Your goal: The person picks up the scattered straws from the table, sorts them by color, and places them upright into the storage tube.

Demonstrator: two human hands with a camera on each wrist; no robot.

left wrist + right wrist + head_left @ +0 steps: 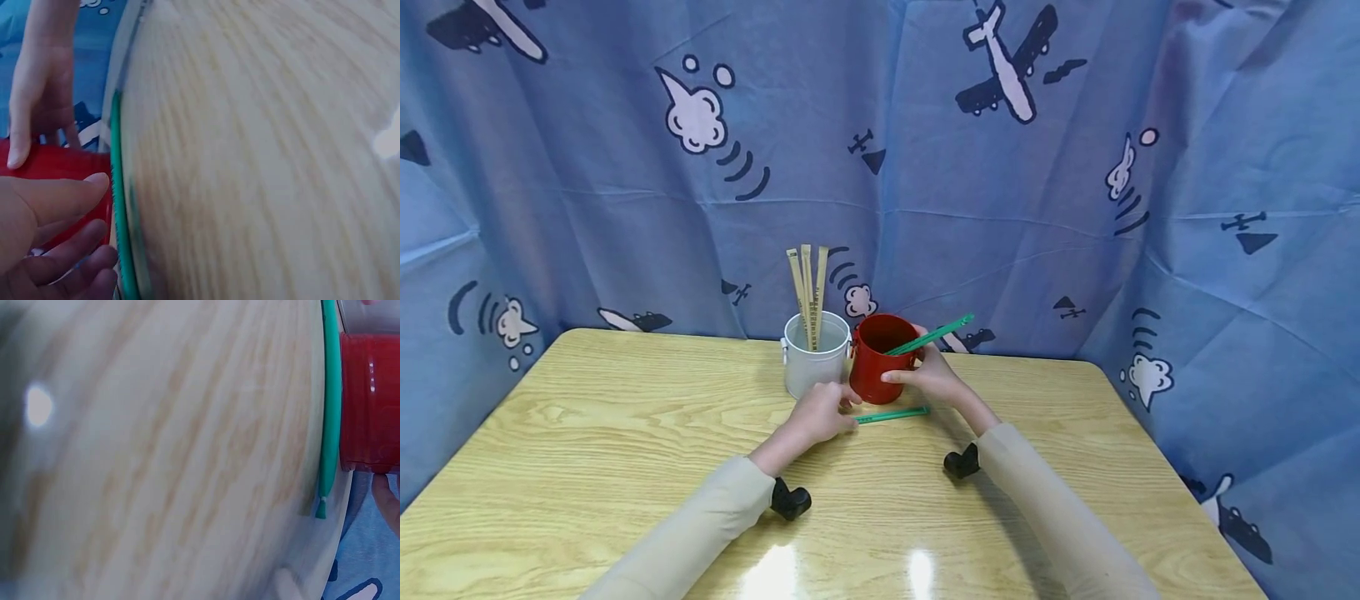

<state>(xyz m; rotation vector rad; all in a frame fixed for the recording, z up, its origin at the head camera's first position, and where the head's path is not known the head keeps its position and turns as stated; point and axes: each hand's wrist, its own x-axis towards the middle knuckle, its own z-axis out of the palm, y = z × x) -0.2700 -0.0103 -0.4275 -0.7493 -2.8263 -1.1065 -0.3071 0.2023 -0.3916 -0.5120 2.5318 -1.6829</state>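
Note:
My right hand [936, 375] grips a small red bucket [871, 379] from its right side, thumb on the front. A slim green stick [951, 328] leans out of the bucket's mouth to the right. On the table in front of the bucket lies another slim green stick [891, 415] with dark print, its right end narrowed. My left hand [823, 410] is at this stick's left end. In the left wrist view, its loosely bent fingers [81, 256] are beside the stick, thumb and fingers apart; whether they touch it is unclear.
A small white bucket [808, 367] stands against the red one's left, with several printed yellow sticks [815, 292] upright in it. Both stand near the back edge of the wooden table [625, 433]. A blue curtain [820, 158] with airplanes hangs behind.

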